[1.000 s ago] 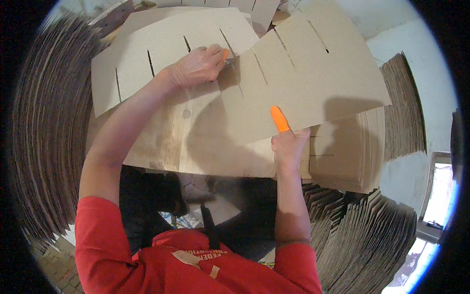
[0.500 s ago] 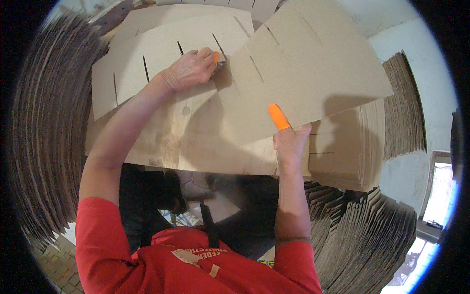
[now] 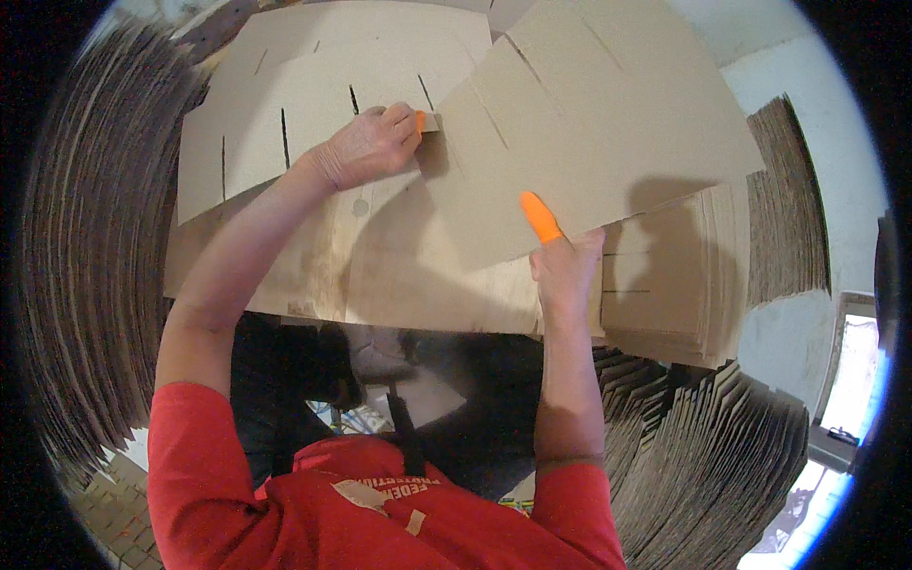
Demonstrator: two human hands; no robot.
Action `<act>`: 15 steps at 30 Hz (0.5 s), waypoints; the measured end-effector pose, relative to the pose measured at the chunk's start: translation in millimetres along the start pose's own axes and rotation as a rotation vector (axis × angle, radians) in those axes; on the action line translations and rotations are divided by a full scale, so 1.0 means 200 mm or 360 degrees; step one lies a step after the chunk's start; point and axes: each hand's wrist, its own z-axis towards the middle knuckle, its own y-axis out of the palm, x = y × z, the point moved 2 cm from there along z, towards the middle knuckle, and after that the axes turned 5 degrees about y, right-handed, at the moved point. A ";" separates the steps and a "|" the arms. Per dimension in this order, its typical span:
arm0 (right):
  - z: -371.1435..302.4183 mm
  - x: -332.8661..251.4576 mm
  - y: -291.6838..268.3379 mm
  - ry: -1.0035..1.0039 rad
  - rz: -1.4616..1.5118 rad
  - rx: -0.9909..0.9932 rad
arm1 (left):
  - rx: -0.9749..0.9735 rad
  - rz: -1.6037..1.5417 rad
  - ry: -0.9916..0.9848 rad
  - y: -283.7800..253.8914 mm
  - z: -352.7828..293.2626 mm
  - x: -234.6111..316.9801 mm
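A large brown cardboard sheet (image 3: 589, 123) with slits lies tilted across the right part of the table. My right hand (image 3: 568, 271) grips its near edge, the thumb in an orange finger cover (image 3: 541, 217) on top and the other fingers hidden underneath. At the sheet's left edge, my left hand (image 3: 373, 147) is closed in a pinch on a small cardboard tab (image 3: 431, 123); whether it is joined to the sheet I cannot tell. Orange also shows at that hand's fingertips. Beneath and beyond the left hand lies another slit cardboard sheet (image 3: 252, 133).
A wooden tabletop (image 3: 313, 256) carries the sheets. Cut cardboard is stacked at its right end (image 3: 674, 285). Tall piles of cardboard stand on the left (image 3: 104, 247), at the far right (image 3: 788, 209) and below the table's right side (image 3: 703, 456).
Both hands keep their holds. The right hand has shifted slightly up with the sheet's near edge, and the left has shifted slightly down. The small tab now shows more plainly.
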 end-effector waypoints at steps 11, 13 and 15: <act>0.04 0.07 0.00 -0.0166 -0.0189 -0.0028 | 0.0109 -0.0228 0.0179 -0.16 0.04 0.40; 0.06 0.08 -0.01 -0.0220 -0.0243 -0.0033 | 0.0163 -0.0285 0.0108 -0.20 0.02 0.44; 0.06 0.10 -0.03 -0.0103 -0.0174 0.0037 | 0.0207 -0.0362 0.0142 -0.25 0.01 0.42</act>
